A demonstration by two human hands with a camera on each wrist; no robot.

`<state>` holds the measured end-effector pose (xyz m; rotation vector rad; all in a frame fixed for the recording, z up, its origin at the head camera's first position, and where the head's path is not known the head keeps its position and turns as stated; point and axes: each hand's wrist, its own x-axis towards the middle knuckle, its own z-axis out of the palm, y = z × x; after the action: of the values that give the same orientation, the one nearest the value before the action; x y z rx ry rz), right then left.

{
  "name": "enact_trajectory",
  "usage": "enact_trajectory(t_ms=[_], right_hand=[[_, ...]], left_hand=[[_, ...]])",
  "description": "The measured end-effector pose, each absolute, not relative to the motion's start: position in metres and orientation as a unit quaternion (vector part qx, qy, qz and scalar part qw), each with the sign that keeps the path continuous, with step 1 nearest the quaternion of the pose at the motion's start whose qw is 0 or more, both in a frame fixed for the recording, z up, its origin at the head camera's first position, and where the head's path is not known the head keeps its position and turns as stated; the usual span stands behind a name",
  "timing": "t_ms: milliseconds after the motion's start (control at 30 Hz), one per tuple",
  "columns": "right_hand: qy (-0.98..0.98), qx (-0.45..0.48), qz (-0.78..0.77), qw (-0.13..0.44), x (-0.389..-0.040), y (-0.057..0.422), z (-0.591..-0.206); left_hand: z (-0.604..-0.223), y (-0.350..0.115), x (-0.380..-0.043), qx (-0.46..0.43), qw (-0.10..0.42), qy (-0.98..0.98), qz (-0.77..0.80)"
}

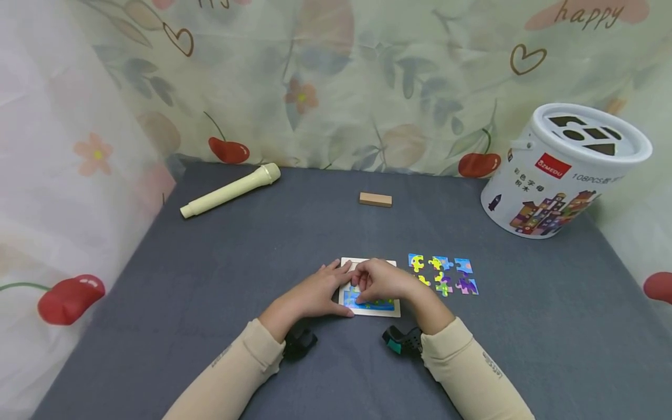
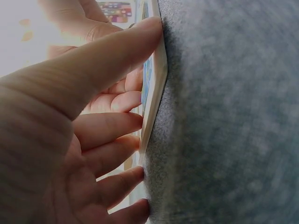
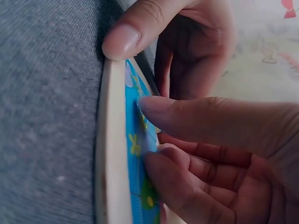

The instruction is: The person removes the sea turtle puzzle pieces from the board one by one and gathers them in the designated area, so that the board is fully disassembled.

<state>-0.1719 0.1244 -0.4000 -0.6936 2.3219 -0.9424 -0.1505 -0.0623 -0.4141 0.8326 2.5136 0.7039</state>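
A shallow wooden puzzle tray lies on the table, its near part filled with blue picture pieces. My left hand rests along its left side, fingers fairly straight, with the thumb touching the near corner. Over the tray, the thumb and forefinger of my right hand pinch a small puzzle piece low against the picture; the fingers cover much of it. To the right of the tray lie several loose jigsaw pieces in blue, yellow, purple and green, some partly hidden by the right hand.
Toward the back are a cream microphone-shaped stick and a small wooden block. A white bucket with shape holes in its lid stands at the back right. Patterned cloth rises behind the dark tabletop.
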Motion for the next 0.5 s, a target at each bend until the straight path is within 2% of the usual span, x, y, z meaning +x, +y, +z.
enact_trajectory(t_ms=[233, 500], right_hand=[[0.863, -0.248, -0.354, 0.262, -0.1700, 0.1243, -0.4022], [0.849, -0.242, -0.373, 0.285, -0.1717, 0.1258, -0.4037]], left_hand=[[-0.4146, -0.0614, -0.1511, 0.300, 0.198, 0.899, 0.250], [-0.4142, -0.0612, -0.1507, 0.299, 0.200, 0.899, 0.251]])
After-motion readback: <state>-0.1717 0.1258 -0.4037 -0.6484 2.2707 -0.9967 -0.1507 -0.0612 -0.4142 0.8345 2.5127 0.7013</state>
